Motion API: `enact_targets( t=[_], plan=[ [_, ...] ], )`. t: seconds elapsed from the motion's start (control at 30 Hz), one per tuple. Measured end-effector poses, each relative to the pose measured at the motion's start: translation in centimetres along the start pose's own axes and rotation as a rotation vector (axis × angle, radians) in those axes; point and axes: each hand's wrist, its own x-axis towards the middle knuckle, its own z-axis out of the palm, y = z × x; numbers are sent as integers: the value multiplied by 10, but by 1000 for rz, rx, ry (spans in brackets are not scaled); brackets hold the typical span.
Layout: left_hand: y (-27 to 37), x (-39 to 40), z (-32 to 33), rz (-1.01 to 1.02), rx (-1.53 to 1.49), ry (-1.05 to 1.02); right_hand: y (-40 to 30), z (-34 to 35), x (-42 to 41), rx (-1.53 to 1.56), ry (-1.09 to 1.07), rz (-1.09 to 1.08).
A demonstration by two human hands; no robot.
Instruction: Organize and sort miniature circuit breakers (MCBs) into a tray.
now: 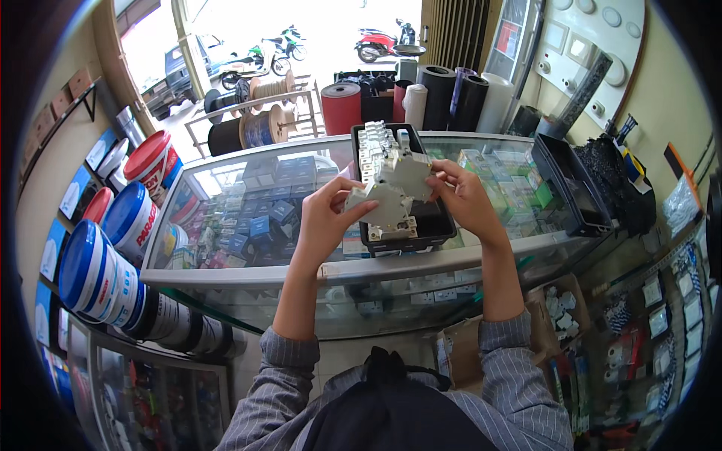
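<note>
My left hand (pixel 333 211) grips a white modular circuit breaker (pixel 383 204), with its thumb on the flat side. Beside it, my right hand (pixel 459 194) pinches another white breaker (pixel 410 172) between thumb and fingers. The two pieces overlap or touch above a black plastic tray (pixel 437 228); whether they are joined I cannot tell. A row of similar white breakers (pixel 372 141) fills the tray's left side, and another breaker lies at its near end (pixel 393 230), partly hidden by the held ones. The tray rests on a glass display counter.
The glass counter's metal front edge (pixel 237 275) runs before me. At its right end stands an empty-looking black tray (pixel 569 186) beside black netting. Rolls of sheet material (pixel 341 110) stand beyond the counter, cable spools (pixel 265 128) further left. Paint buckets (pixel 101 276) line the left side.
</note>
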Motion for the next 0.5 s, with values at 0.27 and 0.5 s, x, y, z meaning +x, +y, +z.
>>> enact_targets(
  t=[0.27, 0.5],
  plan=[
    [-13, -10, -8, 34, -397, 150, 0, 10, -4, -403, -93, -232],
    [-21, -8, 1, 40, -455, 290, -2, 13, -11, -650, -95, -373]
  ],
)
